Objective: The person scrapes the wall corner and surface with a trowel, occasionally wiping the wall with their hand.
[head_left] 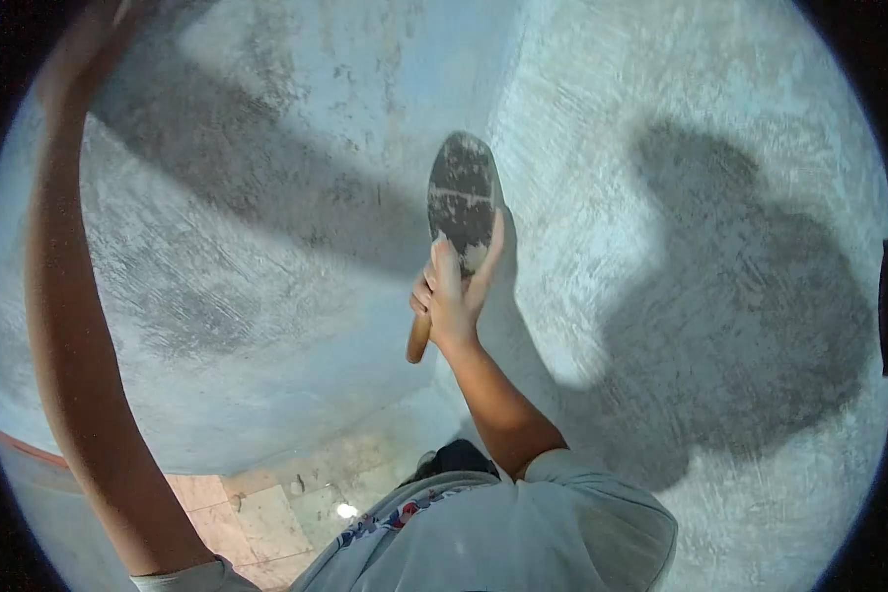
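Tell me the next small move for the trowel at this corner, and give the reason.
Probably slide the trowel a little further along the corner. The right hand grips its wooden handle and holds the blade at the corner where the two plastered walls meet, and the grey plaster there looks streaked and uneven.

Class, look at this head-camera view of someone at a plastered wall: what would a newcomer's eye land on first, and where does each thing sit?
First comes the trowel, a dark rounded blade smeared with plaster, pressed to the grey wall at centre, its wooden handle gripped in the right hand. Next, the left arm stretches up the left edge, its hand out of view. A large dark shadow falls on the wall at right.
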A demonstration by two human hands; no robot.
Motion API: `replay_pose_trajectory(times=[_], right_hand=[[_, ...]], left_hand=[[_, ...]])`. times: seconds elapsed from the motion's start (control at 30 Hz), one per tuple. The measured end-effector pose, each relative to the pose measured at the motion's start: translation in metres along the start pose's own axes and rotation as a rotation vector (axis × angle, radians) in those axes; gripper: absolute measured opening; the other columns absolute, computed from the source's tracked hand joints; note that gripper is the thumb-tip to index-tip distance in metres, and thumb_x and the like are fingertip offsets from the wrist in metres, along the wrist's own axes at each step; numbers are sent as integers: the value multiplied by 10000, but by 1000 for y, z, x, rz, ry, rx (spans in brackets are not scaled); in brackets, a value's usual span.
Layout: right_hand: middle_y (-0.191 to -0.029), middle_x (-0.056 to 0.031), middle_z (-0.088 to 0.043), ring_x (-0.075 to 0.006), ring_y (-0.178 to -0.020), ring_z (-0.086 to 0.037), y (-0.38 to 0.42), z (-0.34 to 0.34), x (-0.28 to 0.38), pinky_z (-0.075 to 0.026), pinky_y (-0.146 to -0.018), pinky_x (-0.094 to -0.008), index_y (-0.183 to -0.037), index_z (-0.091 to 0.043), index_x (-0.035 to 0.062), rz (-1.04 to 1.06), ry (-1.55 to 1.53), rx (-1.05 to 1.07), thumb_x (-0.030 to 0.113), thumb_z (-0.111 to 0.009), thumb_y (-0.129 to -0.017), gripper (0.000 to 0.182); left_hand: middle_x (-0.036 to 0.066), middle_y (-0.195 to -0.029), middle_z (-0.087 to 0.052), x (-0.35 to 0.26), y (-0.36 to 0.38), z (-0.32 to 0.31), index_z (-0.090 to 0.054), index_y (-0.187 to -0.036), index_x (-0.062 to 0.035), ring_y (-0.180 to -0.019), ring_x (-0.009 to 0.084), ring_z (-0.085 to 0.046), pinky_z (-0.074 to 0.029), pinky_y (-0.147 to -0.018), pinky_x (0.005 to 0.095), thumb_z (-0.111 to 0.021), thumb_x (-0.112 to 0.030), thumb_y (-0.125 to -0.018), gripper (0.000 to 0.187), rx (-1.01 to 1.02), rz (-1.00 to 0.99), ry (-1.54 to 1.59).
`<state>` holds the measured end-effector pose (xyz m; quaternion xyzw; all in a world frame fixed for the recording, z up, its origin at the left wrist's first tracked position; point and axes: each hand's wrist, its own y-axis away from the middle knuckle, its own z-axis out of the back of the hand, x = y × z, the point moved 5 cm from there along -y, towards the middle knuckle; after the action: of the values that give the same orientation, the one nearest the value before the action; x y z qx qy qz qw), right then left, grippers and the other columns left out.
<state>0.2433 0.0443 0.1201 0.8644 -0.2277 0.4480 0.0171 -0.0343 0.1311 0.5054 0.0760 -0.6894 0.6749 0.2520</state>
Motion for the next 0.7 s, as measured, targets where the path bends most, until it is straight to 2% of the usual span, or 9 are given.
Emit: replay_pose_trajectory(times=[0.03,0.13,0.17,0.27,0.3,0.37,0.5,0.6,0.7], right_hand=[[-768,23,-439,-70,-498,-382,0,-2,-11,-364,-450,-281,-1673,-38,421,38,6,-18,216,-557,-1105,796],[-756,19,-439,-73,-492,-383,28,-6,-41,-362,-445,-269,-1665,-48,443,-56,-72,53,249,-572,-1106,790],[-745,20,-447,-77,-486,-397,28,-11,-41,-358,-433,-259,-1662,-47,461,20,-34,60,289,-569,-1110,779],[-740,25,-453,-82,-482,-411,5,-16,-17,-354,-427,-246,-1663,-42,477,-123,-175,-33,322,-558,-1114,769],[-723,31,-444,-87,-479,-416,-7,-20,-16,-354,-421,-263,-1663,-42,496,-86,-261,-21,358,-540,-1123,747],[-718,29,-438,-91,-479,-414,3,-36,-25,-358,-420,-273,-1664,-39,499,-125,-311,-63,384,-535,-1125,741],[-697,33,-413,-98,-477,-404,20,-45,-43,-375,-432,-286,-1669,-50,467,-102,-325,31,435,-522,-1127,719],[-681,47,-413,-94,-479,-413,-15,-45,-13,-345,-430,-277,-1571,-257,424,-56,-451,-70,532,-547,-1102,563],[-725,15,-451,-102,-481,-417,10,-61,-26,-340,-424,-280,-1630,-111,486,-194,-529,-27,332,-545,-1126,683]], left_hand=[[268,-1685,-382,2,0,1,-465,-1621,-145,-1588,467,-305,-256,-1278,668,-248,-789,-1031,899,-3,-19,4],[261,-1689,-380,-1,1,1,-479,-1614,-156,-1582,475,-313,-254,-1266,685,-256,-793,-1027,894,-23,-35,25],[262,-1690,-378,-1,1,1,-479,-1614,-160,-1581,477,-313,-255,-1262,691,-255,-796,-1026,895,-26,-36,6],[250,-1698,-371,0,1,2,-473,-1621,-175,-1586,472,-305,-244,-1256,708,-245,-815,-1018,908,-23,-36,9],[245,-1698,-372,-1,1,2,-471,-1623,-176,-1588,469,-303,-245,-1257,707,-244,-818,-1017,912,-22,-30,13],[238,-1701,-373,-1,0,1,-468,-1626,-176,-1589,466,-302,-243,-1258,705,-242,-821,-1017,916,-37,-66,-5],[230,-1702,-375,1,-1,0,-467,-1628,-178,-1586,461,-309,-242,-1262,692,-246,-821,-1018,913,-77,-129,-85],[219,-1699,-386,1,2,-1,-469,-1629,-186,-1583,449,-321,-249,-1266,668,-276,-822,-1012,907,-78,-144,-104],[207,-1697,-398,2,1,-6,-472,-1629,-193,-1580,437,-333,-256,-1269,645,-306,-824,-1005,902,-86,-150,-111]])
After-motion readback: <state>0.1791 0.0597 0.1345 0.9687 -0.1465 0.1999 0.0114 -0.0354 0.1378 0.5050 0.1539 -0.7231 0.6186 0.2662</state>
